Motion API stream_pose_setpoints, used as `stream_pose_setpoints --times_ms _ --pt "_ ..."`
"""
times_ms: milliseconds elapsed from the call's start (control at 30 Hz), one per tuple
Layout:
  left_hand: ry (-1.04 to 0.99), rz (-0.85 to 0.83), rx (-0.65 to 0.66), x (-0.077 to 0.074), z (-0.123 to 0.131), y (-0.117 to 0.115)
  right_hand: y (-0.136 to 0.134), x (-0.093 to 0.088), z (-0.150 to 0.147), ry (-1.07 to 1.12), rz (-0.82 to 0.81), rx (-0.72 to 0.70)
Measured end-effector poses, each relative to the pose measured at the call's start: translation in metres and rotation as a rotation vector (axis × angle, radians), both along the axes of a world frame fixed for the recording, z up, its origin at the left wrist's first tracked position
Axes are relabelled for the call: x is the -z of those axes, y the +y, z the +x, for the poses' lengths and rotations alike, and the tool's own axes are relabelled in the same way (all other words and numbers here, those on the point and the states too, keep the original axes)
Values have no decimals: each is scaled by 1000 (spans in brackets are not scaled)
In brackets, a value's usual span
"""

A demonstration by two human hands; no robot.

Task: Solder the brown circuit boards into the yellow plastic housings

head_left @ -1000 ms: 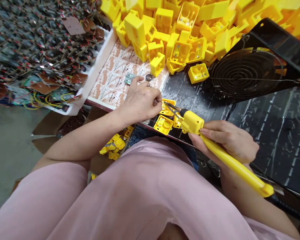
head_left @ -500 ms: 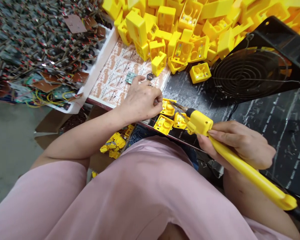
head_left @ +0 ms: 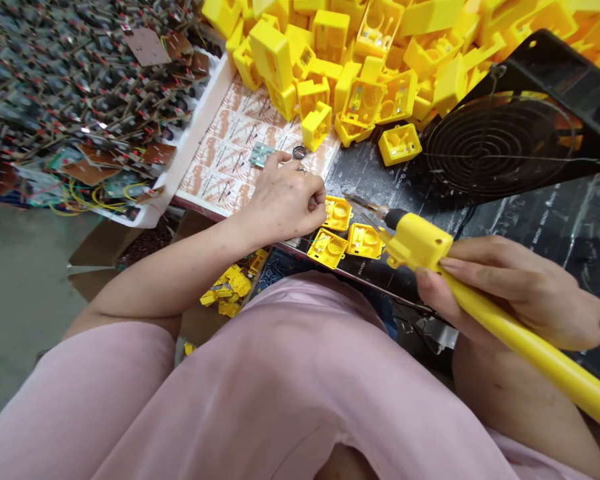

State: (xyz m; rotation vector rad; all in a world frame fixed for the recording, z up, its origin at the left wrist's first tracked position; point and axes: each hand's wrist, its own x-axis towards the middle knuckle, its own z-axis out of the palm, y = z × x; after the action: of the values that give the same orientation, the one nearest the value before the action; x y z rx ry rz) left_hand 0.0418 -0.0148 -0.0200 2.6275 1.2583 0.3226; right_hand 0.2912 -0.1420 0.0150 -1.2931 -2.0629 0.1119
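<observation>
Plastic housings (head_left: 330,37) lie heaped along the top of the frame, behind a printed sheet (head_left: 230,150), with circuit boards (head_left: 55,87) to its left at upper left and a fan guard (head_left: 495,143) at upper right. Three open housings (head_left: 327,248) lie on a bench mat (head_left: 420,180), between the left hand (head_left: 285,203) and the right hand (head_left: 510,287)

yellow plastic housings (head_left: 271,55), smooth, slightly glossy; soldering iron (head_left: 530,347) with glossy yellow plastic handle, thin metal tip (head_left: 363,205); black mat (head_left: 400,180), matt, scuffed; printed paper sheet (head_left: 235,147), matt; wire fan guard (head_left: 495,147), dark metal; pink cloth garment (head_left: 280,373), soft, matt.
</observation>
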Motion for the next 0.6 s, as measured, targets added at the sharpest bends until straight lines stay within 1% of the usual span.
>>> stream_pose_setpoints --times_ms 67,100,167,233,267,333,433,600 --pt "4 3 3 0 0 0 0 3 4 -54 83 -46" --pt "7 5 2 0 0 0 0 6 5 -51 97 -62" --pt "13 9 3 -1 0 0 -2 15 5 17 105 -8" --pt "17 13 10 -1 0 0 -6 22 5 70 134 106" --pt "17 14 14 -2 -1 -1 -8 25 4 95 151 138" --pt "16 15 19 -3 -2 -2 -11 28 4 149 141 153" --pt "5 11 31 -4 -5 -5 -12 30 4 199 140 117" --pt "-68 -26 23 -2 -13 -6 -10 25 2 166 147 115"
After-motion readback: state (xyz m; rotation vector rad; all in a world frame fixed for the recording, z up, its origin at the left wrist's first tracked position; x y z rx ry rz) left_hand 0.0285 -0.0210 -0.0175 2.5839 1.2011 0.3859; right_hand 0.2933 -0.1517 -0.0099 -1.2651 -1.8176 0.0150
